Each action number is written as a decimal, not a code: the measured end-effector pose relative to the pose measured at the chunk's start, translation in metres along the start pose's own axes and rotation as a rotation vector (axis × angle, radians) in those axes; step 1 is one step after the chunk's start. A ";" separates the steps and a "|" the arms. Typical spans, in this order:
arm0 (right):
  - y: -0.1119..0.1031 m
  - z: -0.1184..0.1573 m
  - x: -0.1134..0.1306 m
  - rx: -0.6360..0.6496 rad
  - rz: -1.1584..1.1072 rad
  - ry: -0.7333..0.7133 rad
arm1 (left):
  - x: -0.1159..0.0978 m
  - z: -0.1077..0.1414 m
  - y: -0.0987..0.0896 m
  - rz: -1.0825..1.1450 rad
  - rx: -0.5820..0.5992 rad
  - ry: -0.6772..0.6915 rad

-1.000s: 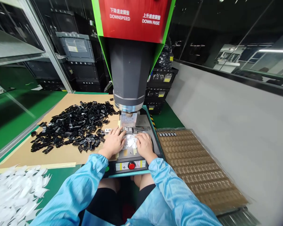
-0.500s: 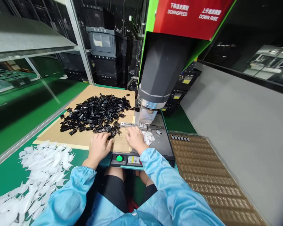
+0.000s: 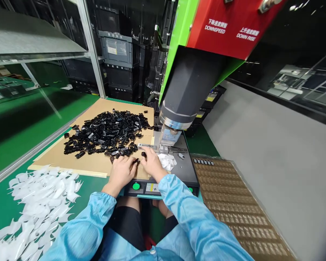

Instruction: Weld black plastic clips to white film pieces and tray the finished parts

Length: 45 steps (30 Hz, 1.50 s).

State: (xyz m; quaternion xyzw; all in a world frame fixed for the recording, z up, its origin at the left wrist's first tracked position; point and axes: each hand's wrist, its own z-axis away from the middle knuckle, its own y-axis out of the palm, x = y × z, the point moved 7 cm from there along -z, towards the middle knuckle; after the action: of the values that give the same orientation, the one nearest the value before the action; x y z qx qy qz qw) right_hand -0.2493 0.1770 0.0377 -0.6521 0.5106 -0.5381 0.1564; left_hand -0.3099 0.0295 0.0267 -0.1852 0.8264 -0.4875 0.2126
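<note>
My left hand (image 3: 122,171) is at the near edge of a heap of small black plastic clips (image 3: 108,130), its thumb and fingers closed on a black part (image 3: 136,161). To its right, my right hand (image 3: 152,165) has thumb and index finger around another small black part (image 3: 143,154). Close beside the right hand lies a small pile of white pieces (image 3: 167,161) on the dark machine base. Behind it, under the pressing head (image 3: 170,136), a metal fixture (image 3: 163,148) holds small light pieces.
Cardboard (image 3: 97,165) lies under the black heap. Many thin white pieces (image 3: 43,195) cover the green tabletop at left. A green button (image 3: 136,186) sits on the machine's front. At right stands a brown compartment tray (image 3: 228,195) with several grey parts (image 3: 203,161) along its far edge.
My left hand has moved right, closer to my right hand, and now has a black part at its fingertips. A black part now shows at my right fingers too. The camera view has shifted slightly.
</note>
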 end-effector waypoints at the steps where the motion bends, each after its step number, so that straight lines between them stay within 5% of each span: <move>1: -0.014 0.011 -0.007 -0.044 -0.037 0.003 | -0.005 0.000 0.001 0.002 0.018 0.023; 8: -0.108 0.104 -0.109 -0.310 0.118 0.243 | -0.019 0.000 0.005 0.030 0.016 0.117; 11: -0.124 0.134 -0.134 -0.265 0.323 0.268 | -0.020 0.005 0.013 0.058 0.041 0.160; 15: -0.128 0.151 -0.136 -0.200 0.398 0.182 | -0.018 0.007 0.018 0.046 0.051 0.156; 18: -0.130 0.141 -0.133 -0.220 0.328 0.174 | -0.023 -0.005 0.016 0.114 0.015 0.129; 22: -0.124 0.095 -0.124 -0.254 0.226 0.154 | -0.050 -0.046 0.019 0.206 -0.028 0.098; 29: -0.089 0.025 -0.112 -0.178 0.320 0.207 | -0.103 -0.108 0.054 0.145 0.060 0.095; 40: -0.077 0.021 -0.093 -0.072 0.442 0.170 | -0.112 -0.111 0.061 -0.009 0.126 0.168; 45: -0.091 0.030 -0.093 -0.121 0.320 0.157 | -0.104 -0.105 0.051 0.078 0.178 0.164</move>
State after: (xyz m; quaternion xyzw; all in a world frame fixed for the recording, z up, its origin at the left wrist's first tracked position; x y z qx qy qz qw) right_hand -0.1691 0.2833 0.0447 -0.5267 0.6499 -0.5239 0.1602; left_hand -0.2832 0.1825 0.0450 -0.0929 0.8010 -0.5637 0.1788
